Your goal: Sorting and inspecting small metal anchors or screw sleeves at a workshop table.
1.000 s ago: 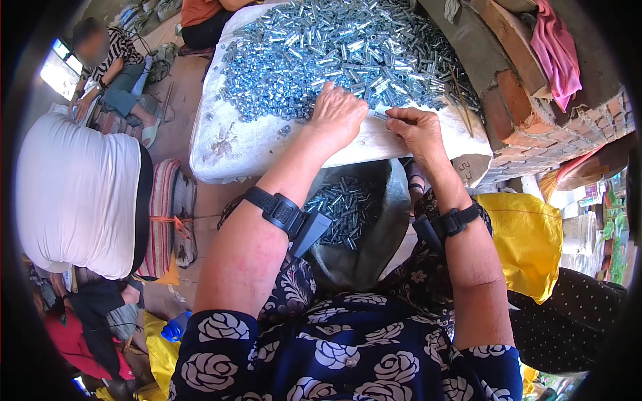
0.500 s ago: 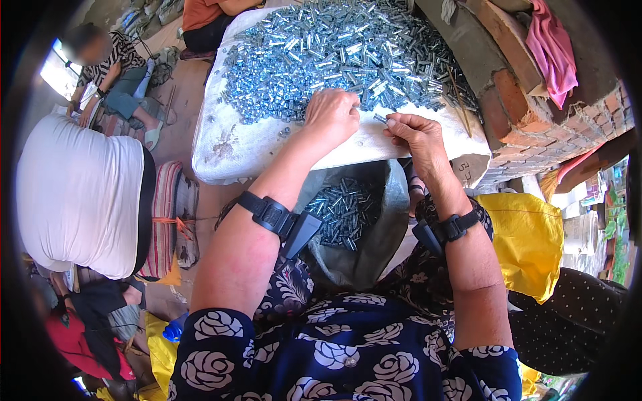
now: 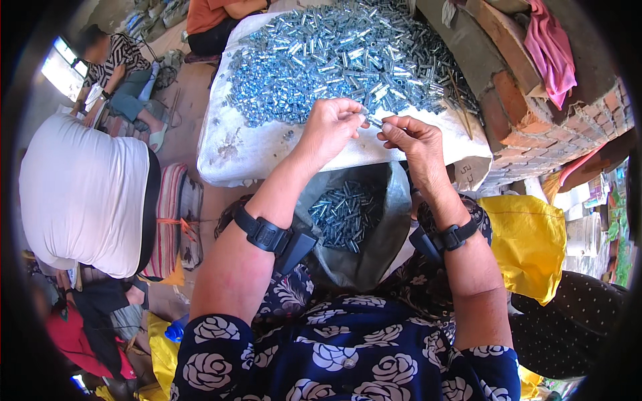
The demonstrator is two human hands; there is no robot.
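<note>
My right hand [image 3: 413, 137] pinches a short, shiny metal sleeve [image 3: 375, 122] between thumb and fingers, and the sleeve points toward my left hand. My left hand [image 3: 332, 127] is closed in a pinch at the sleeve's other end, with a small silvery metal piece [image 3: 364, 111] at its fingertips; its exact shape is too small to tell. Beyond both hands, a large heap of metal sleeves [image 3: 361, 57] covers the white sack-covered work surface [image 3: 231, 157]. Smaller, stubby metal pieces [image 3: 267, 93] lie at the heap's left side.
Below my hands, an open grey-green bag [image 3: 394, 220] holds many metal sleeves [image 3: 344, 210]. A brick wall [image 3: 535, 147] stands at the right, above a yellow bag [image 3: 525, 237]. A bulging white sack [image 3: 83, 194] is at the left. Other people sit at the left and far side.
My hands have come together, bringing the right hand's sleeve against the left fingertips. The left hand has moved slightly down from the heap's edge.
</note>
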